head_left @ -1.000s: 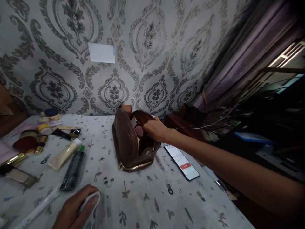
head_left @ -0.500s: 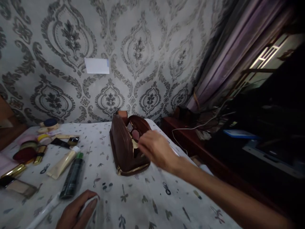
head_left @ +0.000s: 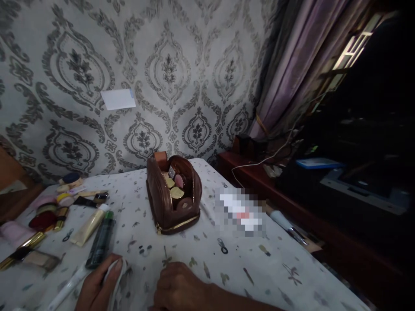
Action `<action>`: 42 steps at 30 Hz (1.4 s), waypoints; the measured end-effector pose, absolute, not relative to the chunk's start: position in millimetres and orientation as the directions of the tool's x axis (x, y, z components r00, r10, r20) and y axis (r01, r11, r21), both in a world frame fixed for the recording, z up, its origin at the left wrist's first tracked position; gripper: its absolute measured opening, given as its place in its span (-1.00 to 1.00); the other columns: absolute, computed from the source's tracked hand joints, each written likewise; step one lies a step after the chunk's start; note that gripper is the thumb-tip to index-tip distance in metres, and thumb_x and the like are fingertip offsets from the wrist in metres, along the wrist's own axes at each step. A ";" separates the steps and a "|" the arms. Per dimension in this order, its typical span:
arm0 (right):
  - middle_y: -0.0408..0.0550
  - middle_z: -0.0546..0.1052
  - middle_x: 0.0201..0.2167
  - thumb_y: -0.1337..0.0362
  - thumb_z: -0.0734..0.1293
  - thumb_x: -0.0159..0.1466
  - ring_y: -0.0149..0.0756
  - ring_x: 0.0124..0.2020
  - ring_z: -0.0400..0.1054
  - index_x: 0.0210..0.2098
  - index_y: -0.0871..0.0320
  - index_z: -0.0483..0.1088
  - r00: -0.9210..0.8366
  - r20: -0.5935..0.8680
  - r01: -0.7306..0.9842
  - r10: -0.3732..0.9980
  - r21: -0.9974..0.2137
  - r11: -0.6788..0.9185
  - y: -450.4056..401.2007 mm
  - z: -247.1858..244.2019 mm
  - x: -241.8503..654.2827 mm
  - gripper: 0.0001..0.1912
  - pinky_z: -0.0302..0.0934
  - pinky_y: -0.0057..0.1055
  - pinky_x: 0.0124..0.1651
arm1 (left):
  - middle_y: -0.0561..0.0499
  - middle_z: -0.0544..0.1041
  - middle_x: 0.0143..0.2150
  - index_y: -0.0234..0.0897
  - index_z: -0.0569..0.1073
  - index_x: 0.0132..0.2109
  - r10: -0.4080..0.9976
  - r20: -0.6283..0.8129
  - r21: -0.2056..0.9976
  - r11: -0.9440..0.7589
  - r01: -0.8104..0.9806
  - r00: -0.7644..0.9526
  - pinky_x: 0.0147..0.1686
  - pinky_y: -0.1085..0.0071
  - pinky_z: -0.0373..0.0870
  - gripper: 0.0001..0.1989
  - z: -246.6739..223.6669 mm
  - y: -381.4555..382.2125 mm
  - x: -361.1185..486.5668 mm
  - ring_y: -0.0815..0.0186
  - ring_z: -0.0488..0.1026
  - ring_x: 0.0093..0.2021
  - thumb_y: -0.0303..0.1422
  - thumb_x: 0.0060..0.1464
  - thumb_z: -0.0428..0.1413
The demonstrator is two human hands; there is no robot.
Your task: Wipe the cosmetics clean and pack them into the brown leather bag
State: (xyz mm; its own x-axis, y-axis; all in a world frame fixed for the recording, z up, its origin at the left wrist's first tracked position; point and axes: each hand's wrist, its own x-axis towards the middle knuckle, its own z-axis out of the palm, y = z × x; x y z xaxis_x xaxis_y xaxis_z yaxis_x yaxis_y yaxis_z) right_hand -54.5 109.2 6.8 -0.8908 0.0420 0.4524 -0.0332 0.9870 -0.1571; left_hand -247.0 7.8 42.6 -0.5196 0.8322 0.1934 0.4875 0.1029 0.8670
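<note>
At the lower left, my left hand [head_left: 97,283] is closed, with a soft white piece like a tissue or cloth [head_left: 117,276] between thumb and fingers. It lies close beside a dark green bottle [head_left: 101,242]. My right hand [head_left: 180,283] is low in the middle over the sheet, fingers curled in; whatever they hold, if anything, is hidden. Beyond it stands a brown zip bag [head_left: 158,198], its top open. Inside the bag show gold round pieces [head_left: 177,192] and a pink item [head_left: 179,180].
Several cosmetics lie at the left, including a cream tube [head_left: 89,226], a gold-capped tube [head_left: 61,218] and a white stick-like item [head_left: 69,287]. A blurred white patch [head_left: 241,211] lies right of the bag. A red-brown ledge [head_left: 231,162] with a cable runs along the right.
My right hand has drawn back from the bag's opening toward me and is now low in the middle. My left hand still grips the white piece. The view has shifted slightly.
</note>
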 end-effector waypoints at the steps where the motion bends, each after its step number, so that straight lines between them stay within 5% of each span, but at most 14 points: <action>1: -0.24 0.38 -0.70 0.13 0.33 0.26 -0.41 -0.60 0.22 -0.68 0.10 0.17 -0.884 0.464 -0.026 0.059 -0.176 0.984 108.6 6.0 -53.9 -0.55 0.07 -0.41 -0.47 | 0.04 0.51 -0.45 -0.23 0.49 -0.38 0.845 0.192 0.862 0.097 0.497 -0.498 -0.32 0.46 0.48 -0.50 44.7 8.3 -246.7 0.22 0.49 -0.33 0.15 0.06 0.06; 15: -0.13 0.38 -0.63 0.32 0.13 0.37 -0.36 -0.54 0.25 -0.61 0.11 0.17 -0.853 0.490 -0.033 0.178 -0.391 0.920 100.7 28.7 -47.3 -0.60 0.12 -0.38 -0.38 | 0.12 0.25 -0.54 -0.23 0.22 -0.47 0.934 0.264 0.791 -0.068 0.608 -0.239 -0.42 0.45 0.20 -0.58 52.3 9.4 -242.7 0.37 0.25 -0.47 -0.08 0.28 -0.12; 26: -0.24 0.14 -0.68 0.19 0.15 0.33 -0.43 -0.61 0.06 -0.64 0.09 -0.03 -0.848 0.322 0.135 0.422 -0.638 0.758 98.3 39.4 -62.5 -0.56 -0.04 -0.43 -0.51 | 0.00 0.52 -0.38 -0.25 0.40 -0.30 0.915 0.387 0.383 -0.272 0.883 0.114 -0.36 0.43 0.26 -0.72 48.1 -6.0 -235.7 0.32 0.45 -0.37 -0.24 0.31 -0.09; 29: -0.24 0.15 -0.68 0.13 0.16 0.32 -0.42 -0.59 0.07 -0.64 0.10 0.02 -0.838 0.259 0.181 0.480 -0.698 0.693 96.8 45.3 -73.3 -0.57 -0.03 -0.44 -0.50 | 0.01 0.52 -0.37 -0.25 0.41 -0.32 0.942 0.336 0.364 -0.147 0.920 0.018 -0.33 0.44 0.27 -0.67 60.8 -9.7 -242.8 0.32 0.47 -0.34 -0.20 0.33 -0.10; 34: -0.20 0.32 -0.61 0.14 0.19 0.29 -0.37 -0.53 0.22 -0.55 0.13 0.24 -0.827 0.221 0.179 0.517 -0.769 0.614 98.7 50.0 -105.5 -0.68 0.10 -0.45 -0.43 | -0.03 0.52 -0.28 -0.25 0.44 -0.32 0.910 0.197 0.302 0.298 0.906 -0.365 -0.18 0.43 0.29 -0.62 96.8 -0.3 -293.8 0.27 0.47 -0.20 -0.21 0.35 -0.16; 38: -0.04 0.51 -0.33 0.21 0.22 0.27 -0.28 -0.32 0.39 -0.27 0.17 0.39 -0.810 0.259 0.159 0.525 -0.766 0.623 105.2 45.5 -143.8 -0.82 0.27 -0.37 -0.23 | -0.16 0.50 -0.06 -0.30 0.46 -0.09 0.856 0.149 0.259 0.449 0.855 -0.495 -0.09 0.36 0.29 -0.72 107.0 27.5 -344.0 0.18 0.45 -0.03 -0.35 0.30 -0.13; 42: 0.06 0.48 -0.10 0.25 0.25 0.27 -0.24 -0.11 0.42 -0.03 0.16 0.33 -0.772 0.316 0.179 0.551 -0.724 0.667 115.5 38.0 -178.9 -0.72 0.34 -0.33 -0.15 | -0.25 0.48 0.05 -0.34 0.40 0.06 0.828 0.072 0.200 0.535 0.821 -0.557 -0.08 0.29 0.30 -0.68 99.6 55.1 -363.0 0.07 0.45 0.03 -0.29 0.23 -0.01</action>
State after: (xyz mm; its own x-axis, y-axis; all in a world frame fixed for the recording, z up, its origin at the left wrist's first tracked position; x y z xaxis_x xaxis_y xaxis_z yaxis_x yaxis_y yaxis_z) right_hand -178.9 115.5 38.0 -0.7722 0.5510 0.3164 0.1791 0.6665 -0.7237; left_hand -363.0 55.1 99.6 -0.5567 0.8275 0.0723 0.8209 0.5348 0.2004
